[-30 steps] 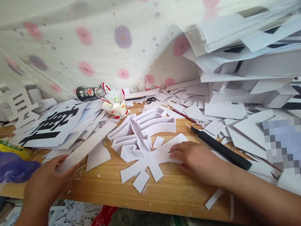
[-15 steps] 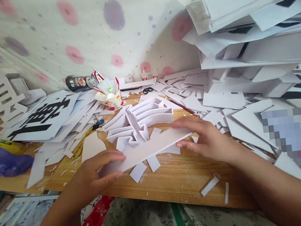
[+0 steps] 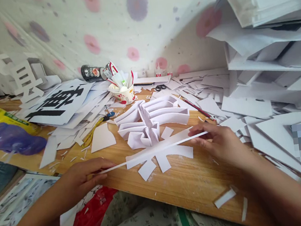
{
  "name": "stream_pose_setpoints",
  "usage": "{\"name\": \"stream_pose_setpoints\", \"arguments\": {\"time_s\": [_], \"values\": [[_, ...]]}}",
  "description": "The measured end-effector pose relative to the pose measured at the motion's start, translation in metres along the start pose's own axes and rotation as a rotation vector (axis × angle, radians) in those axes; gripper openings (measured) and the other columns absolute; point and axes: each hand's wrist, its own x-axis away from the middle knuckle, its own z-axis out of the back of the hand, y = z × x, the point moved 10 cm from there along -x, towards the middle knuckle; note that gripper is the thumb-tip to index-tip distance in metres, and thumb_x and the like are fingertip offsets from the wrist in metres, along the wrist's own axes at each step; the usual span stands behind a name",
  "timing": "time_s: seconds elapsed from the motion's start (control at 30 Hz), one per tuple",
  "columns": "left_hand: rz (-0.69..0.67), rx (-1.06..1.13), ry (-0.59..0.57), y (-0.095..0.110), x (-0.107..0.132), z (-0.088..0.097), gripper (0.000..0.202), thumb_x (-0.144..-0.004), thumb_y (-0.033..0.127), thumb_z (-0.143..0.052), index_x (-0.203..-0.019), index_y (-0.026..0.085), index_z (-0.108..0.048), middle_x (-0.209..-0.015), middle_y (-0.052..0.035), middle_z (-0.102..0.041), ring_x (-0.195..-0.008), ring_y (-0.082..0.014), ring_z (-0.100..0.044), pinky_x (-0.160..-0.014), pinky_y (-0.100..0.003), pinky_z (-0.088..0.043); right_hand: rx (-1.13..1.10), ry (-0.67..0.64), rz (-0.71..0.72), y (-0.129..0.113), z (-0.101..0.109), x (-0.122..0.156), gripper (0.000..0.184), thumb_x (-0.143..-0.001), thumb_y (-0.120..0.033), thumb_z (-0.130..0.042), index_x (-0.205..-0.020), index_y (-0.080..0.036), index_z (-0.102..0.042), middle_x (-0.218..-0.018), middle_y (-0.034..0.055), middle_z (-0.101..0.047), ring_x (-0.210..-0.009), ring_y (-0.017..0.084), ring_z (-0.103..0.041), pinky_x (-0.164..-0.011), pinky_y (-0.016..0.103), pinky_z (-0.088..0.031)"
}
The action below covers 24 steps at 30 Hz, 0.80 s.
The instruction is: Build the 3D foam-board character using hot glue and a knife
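Observation:
A long white foam board strip [image 3: 158, 147] is held between my two hands just above the table, turned nearly edge-on. My left hand [image 3: 92, 172] pinches its left end, and my right hand [image 3: 213, 138] pinches its right end, thumb below and fingers on top. Behind the strip stands a white raised character form [image 3: 167, 114] with thin upright walls. Flat white cut-out pieces [image 3: 163, 162] lie on the wood below the strip, partly covered by it.
A paper cup [image 3: 123, 94] with tubes stands at the back, near black scissors [image 3: 160, 87]. White board scraps [image 3: 201, 81] and stacked sheets [image 3: 268, 52] fill the right. A yellow cutter [image 3: 93, 132] and a printed character sheet [image 3: 59, 103] lie left. The wooden table's front edge [image 3: 177, 204] is close.
The strip has tipped from showing its broad face to nearly edge-on, still in both hands. The view has swung left, so things appear further right.

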Motion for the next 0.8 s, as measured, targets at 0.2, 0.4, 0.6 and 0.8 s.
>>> {"name": "stream_pose_setpoints", "arguments": {"time_s": [0.2, 0.4, 0.6, 0.8], "values": [[0.114, 0.017, 0.177, -0.03, 0.016, 0.023, 0.03, -0.083, 0.054, -0.056, -0.1, 0.036, -0.073, -0.109, 0.0012, -0.071, -0.103, -0.023, -0.065, -0.095, -0.035, -0.052, 0.05, -0.234, 0.104, -0.022, -0.031, 0.007, 0.022, -0.093, -0.033, -0.052, -0.101, -0.021, -0.069, -0.1, 0.0055, -0.074, -0.088, 0.019, -0.069, -0.073, 0.029, -0.056], [-0.029, 0.024, 0.014, -0.014, 0.023, 0.008, 0.018, -0.085, 0.041, -0.06, -0.096, 0.034, -0.072, -0.11, 0.0021, -0.07, -0.099, -0.0179, -0.065, -0.09, -0.026, -0.053, -0.026, -0.166, 0.131, -0.024, -0.022, 0.007, 0.018, -0.089, -0.029, -0.059, -0.102, -0.022, -0.07, -0.103, 0.0068, -0.074, -0.096, 0.021, -0.069, -0.083, 0.032, -0.056], [-0.196, 0.028, -0.234, 0.04, 0.021, -0.036, 0.024, -0.076, 0.036, -0.073, -0.073, 0.019, -0.056, -0.13, -0.0003, -0.058, -0.12, -0.0195, -0.055, -0.095, -0.026, -0.05, -0.26, 0.133, 0.094, -0.018, 0.02, 0.005, 0.016, -0.076, -0.035, -0.075, -0.089, -0.027, -0.072, -0.092, 0.0027, -0.075, -0.088, 0.021, -0.07, -0.079, 0.032, -0.058], [-0.292, 0.304, -0.243, 0.111, 0.0, -0.071, 0.027, -0.067, 0.028, -0.079, -0.068, 0.019, -0.054, -0.117, -0.0025, -0.062, -0.121, -0.0221, -0.053, -0.094, -0.025, -0.046, -0.549, 0.339, -0.005, 0.0, 0.027, 0.01, 0.033, -0.079, -0.035, -0.073, -0.111, -0.033, -0.065, -0.114, 0.0034, -0.068, -0.105, 0.024, -0.064, -0.088, 0.039, -0.055]]}}
